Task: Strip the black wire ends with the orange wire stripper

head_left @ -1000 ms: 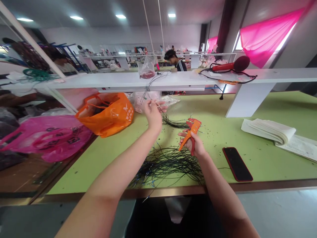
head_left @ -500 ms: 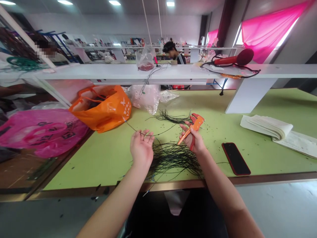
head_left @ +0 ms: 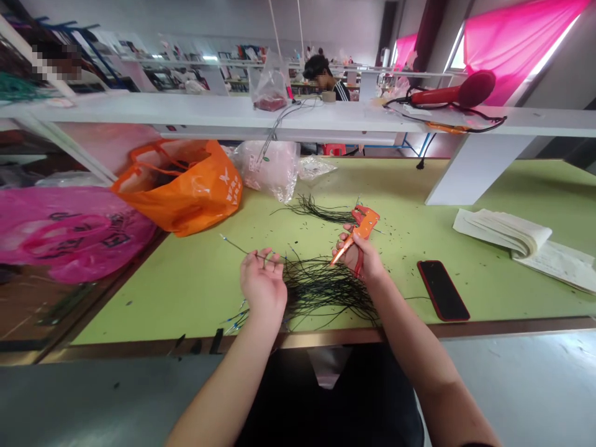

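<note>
Currently, the left hand (head_left: 264, 284), palm up with fingers curled, has its grip on a single black wire (head_left: 236, 245) that points far left. The right hand's (head_left: 369, 259) grip is wrapped around an orange tool (head_left: 365, 225). On the bench (head_left: 395, 186), a large wire bundle (head_left: 326, 295) lies near, a smaller bundle (head_left: 321, 211) far, and a phone (head_left: 444, 290) right.

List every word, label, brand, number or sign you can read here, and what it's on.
Nothing reads clearly.
Orange bag: white characters, too blurred.
Pink bag: dark characters, too blurred.
Pale bag: printed mark, too small.
Paper pad: faint writing, too small.
</note>
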The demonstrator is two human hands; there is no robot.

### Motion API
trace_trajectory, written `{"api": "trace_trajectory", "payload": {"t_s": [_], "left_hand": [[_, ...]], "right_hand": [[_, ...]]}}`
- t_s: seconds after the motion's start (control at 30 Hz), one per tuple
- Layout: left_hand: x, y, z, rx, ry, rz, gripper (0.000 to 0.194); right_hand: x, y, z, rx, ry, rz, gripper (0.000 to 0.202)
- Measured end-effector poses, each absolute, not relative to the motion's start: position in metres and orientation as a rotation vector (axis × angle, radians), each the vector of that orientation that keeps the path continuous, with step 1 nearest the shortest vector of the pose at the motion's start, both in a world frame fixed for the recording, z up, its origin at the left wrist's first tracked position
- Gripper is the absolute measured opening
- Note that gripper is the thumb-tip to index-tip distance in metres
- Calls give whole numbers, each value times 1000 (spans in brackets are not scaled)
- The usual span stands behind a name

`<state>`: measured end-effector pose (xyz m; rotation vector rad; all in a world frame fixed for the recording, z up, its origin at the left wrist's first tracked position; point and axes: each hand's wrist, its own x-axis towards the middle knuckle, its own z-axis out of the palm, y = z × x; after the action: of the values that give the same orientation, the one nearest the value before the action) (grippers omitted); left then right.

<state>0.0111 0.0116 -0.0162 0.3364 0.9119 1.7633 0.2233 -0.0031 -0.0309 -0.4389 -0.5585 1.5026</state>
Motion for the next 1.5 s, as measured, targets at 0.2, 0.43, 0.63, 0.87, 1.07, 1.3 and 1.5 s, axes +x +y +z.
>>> {"api": "trace_trajectory", "payload": {"t_s": [0.2, 0.43, 0.63, 0.87, 1.07, 1.3, 1.5], "left_hand": [[15, 53, 1, 182, 845, 1734, 15], [-10, 64, -6, 182, 817, 1766, 18], [-12, 50, -12, 206, 827, 1774, 12], [44, 8, -39, 906, 764, 1259, 38], [57, 30, -30, 1316, 811, 1366, 36], [67, 75, -8, 1188, 733, 1749, 39], [64, 49, -6, 1247, 760, 1840, 30]], "right_hand": [[222, -4, -36, -504, -675, 1714, 36], [222, -8, -35, -490, -706, 1795, 28], [218, -12, -32, -429, -739, 1796, 25], [214, -14, -31, -403, -743, 1847, 26], [229, -10, -27, -455, -801, 1693, 37], [237, -11, -28, -504, -884, 1669, 38], [228, -15, -40, -522, -997, 1822, 41]]}}
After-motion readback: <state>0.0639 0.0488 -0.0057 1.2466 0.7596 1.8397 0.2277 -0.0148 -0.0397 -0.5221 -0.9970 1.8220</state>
